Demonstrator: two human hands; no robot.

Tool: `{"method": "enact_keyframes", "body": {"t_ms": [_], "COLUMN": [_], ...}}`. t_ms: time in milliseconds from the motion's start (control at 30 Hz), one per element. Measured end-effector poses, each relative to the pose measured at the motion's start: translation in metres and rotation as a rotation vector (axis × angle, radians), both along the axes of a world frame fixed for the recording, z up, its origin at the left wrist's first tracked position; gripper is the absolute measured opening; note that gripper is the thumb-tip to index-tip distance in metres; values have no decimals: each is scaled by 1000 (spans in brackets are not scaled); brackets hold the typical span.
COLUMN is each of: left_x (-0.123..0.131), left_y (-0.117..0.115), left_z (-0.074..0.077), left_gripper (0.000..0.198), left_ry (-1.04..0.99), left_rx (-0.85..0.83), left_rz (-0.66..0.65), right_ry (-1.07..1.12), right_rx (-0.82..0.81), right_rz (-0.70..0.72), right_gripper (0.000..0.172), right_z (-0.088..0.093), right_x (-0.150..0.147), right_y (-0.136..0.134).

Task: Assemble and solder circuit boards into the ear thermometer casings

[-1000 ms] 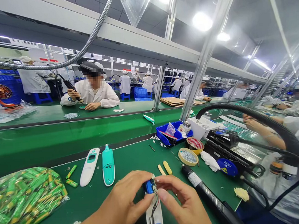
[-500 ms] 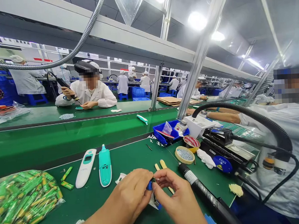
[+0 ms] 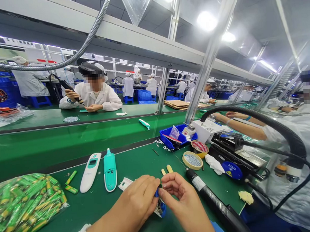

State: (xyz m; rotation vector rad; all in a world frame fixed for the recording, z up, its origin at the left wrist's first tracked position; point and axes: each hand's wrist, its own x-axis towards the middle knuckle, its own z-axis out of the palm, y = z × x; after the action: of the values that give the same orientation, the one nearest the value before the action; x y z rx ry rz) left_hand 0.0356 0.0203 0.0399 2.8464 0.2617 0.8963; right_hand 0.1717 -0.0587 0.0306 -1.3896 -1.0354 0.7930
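At the bottom middle, my left hand (image 3: 138, 200) is closed on a small blue and black part (image 3: 157, 191). My right hand (image 3: 178, 198) pinches at the same spot, its thumb and forefinger meeting the part's right side. Below the fingers, a white and blue housing (image 3: 160, 210) shows in part between my hands. A white shell piece (image 3: 125, 183) lies just behind my left hand. Farther left rest a white thermometer (image 3: 90, 173) and a teal one (image 3: 110, 172), side by side on the green table.
A bag of green-yellow batteries (image 3: 27, 205) lies at left. A black electric screwdriver (image 3: 216, 199), a tape roll holding small screws (image 3: 192, 160) and a blue bin (image 3: 171, 137) are at right. Across the belt (image 3: 55, 143), a person (image 3: 96, 94) works. Another person's arm (image 3: 249, 126) reaches in at right.
The view has shifted slightly. More of the housing and the white shell piece shows around my hands. The teal and white item on the belt moved left. The person at right leaned back.
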Motion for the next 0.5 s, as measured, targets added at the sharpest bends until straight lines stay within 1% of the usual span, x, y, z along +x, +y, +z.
{"method": "enact_keyframes", "body": {"t_ms": [200, 267, 400, 500], "left_x": [3, 4, 6, 8], "left_y": [1, 2, 4, 5], "left_z": [-13, -15, -20, -27], "left_gripper": [25, 25, 25, 28], "left_ry": [-10, -2, 49, 92], "left_rx": [89, 92, 19, -79], "left_rz": [38, 44, 69, 71], "right_ry": [22, 37, 52, 67], "right_rx": [14, 20, 32, 50], "right_rz": [-49, -66, -114, -147], "right_gripper": [25, 25, 23, 21], "right_z": [-12, -16, -23, -26], "right_x": [-1, -2, -4, -4], "right_y": [5, 8, 13, 17]}}
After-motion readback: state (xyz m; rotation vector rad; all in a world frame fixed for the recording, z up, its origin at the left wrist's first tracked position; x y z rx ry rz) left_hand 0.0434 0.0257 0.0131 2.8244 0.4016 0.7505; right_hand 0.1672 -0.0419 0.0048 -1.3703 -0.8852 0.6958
